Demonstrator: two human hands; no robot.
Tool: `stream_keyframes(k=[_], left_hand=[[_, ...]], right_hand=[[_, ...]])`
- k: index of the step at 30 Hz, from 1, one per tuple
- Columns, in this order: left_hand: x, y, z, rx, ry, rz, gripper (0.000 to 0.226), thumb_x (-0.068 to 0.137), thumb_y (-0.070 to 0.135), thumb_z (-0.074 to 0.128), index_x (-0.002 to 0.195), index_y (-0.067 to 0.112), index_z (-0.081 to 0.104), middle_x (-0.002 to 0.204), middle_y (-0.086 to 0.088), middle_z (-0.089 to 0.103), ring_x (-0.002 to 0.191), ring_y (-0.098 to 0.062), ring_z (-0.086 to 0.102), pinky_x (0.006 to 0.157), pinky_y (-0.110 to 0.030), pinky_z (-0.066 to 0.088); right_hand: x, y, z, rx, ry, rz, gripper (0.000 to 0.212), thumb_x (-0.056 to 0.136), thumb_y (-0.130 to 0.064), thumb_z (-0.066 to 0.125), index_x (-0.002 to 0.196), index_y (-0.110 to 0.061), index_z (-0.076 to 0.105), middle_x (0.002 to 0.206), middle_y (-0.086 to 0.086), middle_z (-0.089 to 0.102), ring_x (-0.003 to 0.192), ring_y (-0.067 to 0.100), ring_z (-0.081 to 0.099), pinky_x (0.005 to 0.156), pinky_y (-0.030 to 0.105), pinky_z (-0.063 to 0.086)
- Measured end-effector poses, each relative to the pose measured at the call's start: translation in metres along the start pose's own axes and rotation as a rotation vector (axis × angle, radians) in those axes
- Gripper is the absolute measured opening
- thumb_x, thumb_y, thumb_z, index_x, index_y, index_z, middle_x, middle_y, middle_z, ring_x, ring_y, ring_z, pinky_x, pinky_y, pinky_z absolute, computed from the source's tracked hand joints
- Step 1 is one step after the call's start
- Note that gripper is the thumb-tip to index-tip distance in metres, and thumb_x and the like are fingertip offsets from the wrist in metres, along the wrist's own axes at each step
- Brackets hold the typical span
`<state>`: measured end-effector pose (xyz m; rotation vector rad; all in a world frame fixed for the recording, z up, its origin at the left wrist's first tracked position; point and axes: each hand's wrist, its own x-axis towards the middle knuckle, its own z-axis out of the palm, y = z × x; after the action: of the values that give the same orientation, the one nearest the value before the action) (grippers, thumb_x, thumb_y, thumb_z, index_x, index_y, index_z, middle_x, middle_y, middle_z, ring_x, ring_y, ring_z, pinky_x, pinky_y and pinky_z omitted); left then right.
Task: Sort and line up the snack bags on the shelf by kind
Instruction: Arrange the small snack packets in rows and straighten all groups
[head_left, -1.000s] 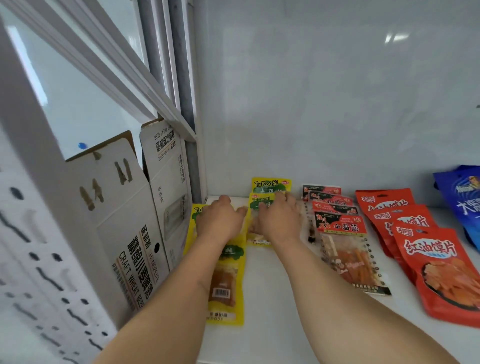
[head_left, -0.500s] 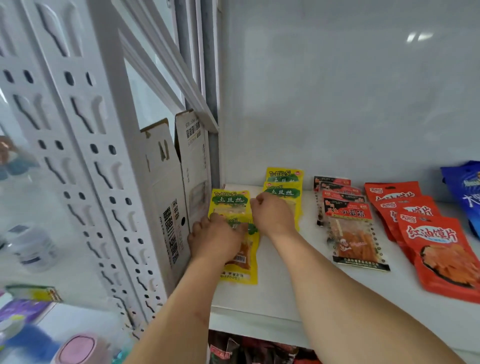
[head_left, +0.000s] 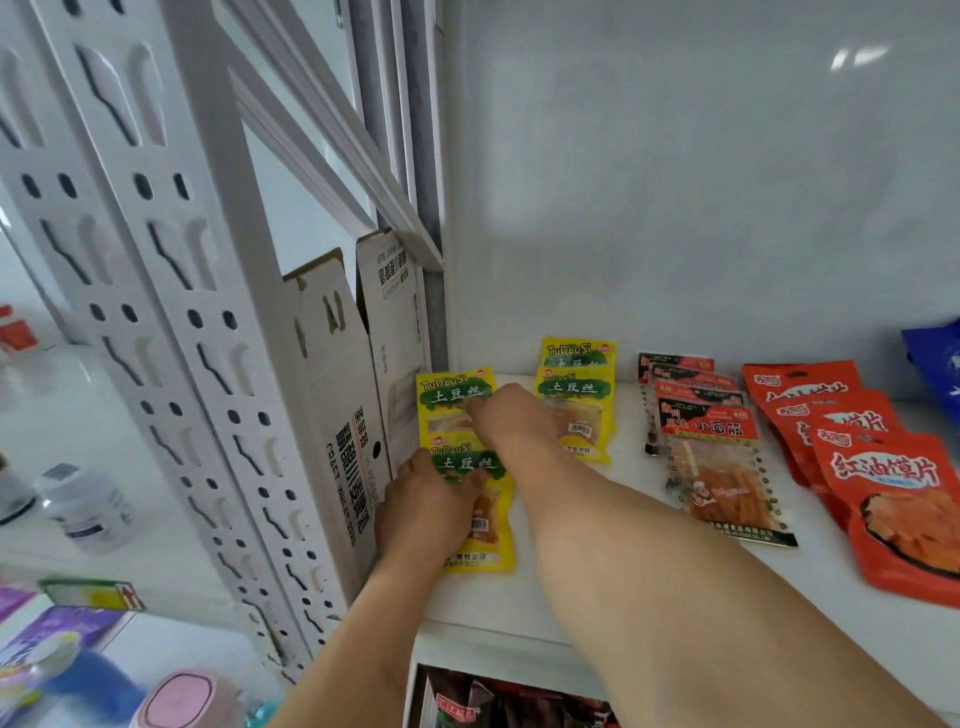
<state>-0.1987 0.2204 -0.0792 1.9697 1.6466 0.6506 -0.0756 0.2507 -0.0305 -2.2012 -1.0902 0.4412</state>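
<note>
Two yellow snack bags lie in a column at the shelf's left end, the back yellow bag (head_left: 451, 396) partly overlapped by the front yellow bag (head_left: 485, 525). My left hand (head_left: 422, 512) rests flat on the front bag's left half. My right hand (head_left: 511, 422) reaches over it, fingertips touching the back bag's lower right. A second yellow pair (head_left: 575, 400) lies to the right. Beyond it are a row of red-and-black clear bags (head_left: 709, 457), a row of red bags (head_left: 883, 499) and a blue bag (head_left: 935, 361) at the far right.
A folded white cardboard box (head_left: 353, 415) stands against the shelf's left side, touching the yellow bags. The perforated white upright (head_left: 171, 322) frames the left. The white shelf board (head_left: 524, 608) has its front edge near me, with more bags on the shelf below (head_left: 498, 701).
Both hands moved from the second yellow column to the left column. My left hand slid toward the front onto the front bag. The view pulled back and shifted left.
</note>
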Motion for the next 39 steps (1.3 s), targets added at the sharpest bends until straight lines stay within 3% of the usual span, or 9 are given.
stream_keyframes(k=[3,8,12,14,19,23,28,32,39], left_hand=[[-0.002,-0.002,0.0,-0.034,0.038,0.042,0.053,0.089,0.059,0.058,0.124,0.021,0.052,0.13,-0.004,0.06,0.117,-0.032,0.057,0.093,-0.044,0.048],[-0.008,-0.002,-0.001,-0.105,0.141,0.131,0.057,0.093,0.044,0.061,0.141,0.019,0.043,0.134,-0.007,0.056,0.12,-0.031,0.055,0.093,-0.042,0.048],[-0.012,0.001,-0.002,-0.138,0.163,0.198,0.056,0.097,0.031,0.059,0.147,0.018,0.037,0.138,-0.009,0.052,0.121,-0.032,0.056,0.091,-0.042,0.049],[-0.013,0.002,-0.003,-0.138,0.158,0.214,0.05,0.1,0.026,0.053,0.147,0.019,0.038,0.139,-0.008,0.051,0.119,-0.033,0.057,0.088,-0.039,0.047],[-0.009,0.002,-0.006,-0.233,0.121,0.239,0.024,0.104,0.021,0.046,0.12,0.014,0.061,0.121,-0.009,0.057,0.109,-0.031,0.055,0.081,-0.031,0.039],[-0.007,0.005,-0.01,-0.43,0.095,0.191,0.017,0.105,0.022,0.046,0.104,0.016,0.062,0.111,-0.006,0.061,0.097,-0.021,0.054,0.078,-0.027,0.034],[-0.003,0.015,-0.007,-0.586,0.064,0.114,0.02,0.104,0.025,0.048,0.11,0.018,0.066,0.104,-0.003,0.068,0.096,-0.023,0.062,0.076,-0.03,0.042],[0.001,0.025,-0.003,-0.65,0.021,0.07,0.018,0.103,0.023,0.05,0.104,0.018,0.067,0.1,-0.002,0.071,0.095,-0.024,0.066,0.088,-0.04,0.053],[0.013,0.036,0.003,-0.656,-0.039,0.026,0.021,0.101,0.025,0.052,0.096,0.014,0.069,0.097,-0.011,0.072,0.093,-0.032,0.068,0.085,-0.047,0.054]], right_hand=[[0.005,0.0,0.001,0.112,-0.014,0.052,0.031,0.092,-0.045,0.061,0.09,-0.014,0.058,0.112,0.012,0.069,0.103,0.033,0.064,0.072,0.031,0.042],[0.011,0.005,-0.008,0.254,-0.008,0.033,0.032,0.092,-0.04,0.063,0.086,-0.009,0.064,0.099,0.013,0.066,0.095,0.029,0.063,0.071,0.028,0.041],[0.007,0.022,-0.023,0.348,0.132,-0.028,0.036,0.095,-0.04,0.058,0.107,-0.008,0.069,0.112,0.014,0.069,0.107,0.033,0.063,0.089,0.038,0.05],[0.004,0.035,-0.031,0.334,0.183,-0.031,0.037,0.097,-0.041,0.054,0.109,-0.009,0.068,0.115,0.014,0.068,0.109,0.033,0.062,0.089,0.037,0.048],[-0.003,0.063,-0.048,0.316,0.309,-0.036,0.032,0.099,-0.044,0.051,0.085,-0.016,0.058,0.101,0.014,0.07,0.096,0.033,0.064,0.076,0.036,0.047],[-0.005,0.086,-0.053,0.285,0.34,-0.008,0.041,0.099,-0.045,0.05,0.097,-0.008,0.067,0.097,0.014,0.071,0.093,0.033,0.065,0.075,0.037,0.051],[-0.012,0.107,-0.045,0.172,0.295,0.009,0.038,0.097,-0.044,0.055,0.093,-0.009,0.069,0.091,0.012,0.071,0.088,0.032,0.066,0.068,0.034,0.048],[-0.016,0.108,-0.039,0.048,0.325,0.056,0.035,0.095,-0.046,0.055,0.097,-0.011,0.062,0.098,0.01,0.069,0.093,0.031,0.064,0.065,0.033,0.042],[-0.015,0.105,-0.036,-0.04,0.357,0.112,0.038,0.092,-0.045,0.06,0.111,-0.012,0.054,0.109,0.01,0.068,0.101,0.031,0.063,0.066,0.032,0.039]])
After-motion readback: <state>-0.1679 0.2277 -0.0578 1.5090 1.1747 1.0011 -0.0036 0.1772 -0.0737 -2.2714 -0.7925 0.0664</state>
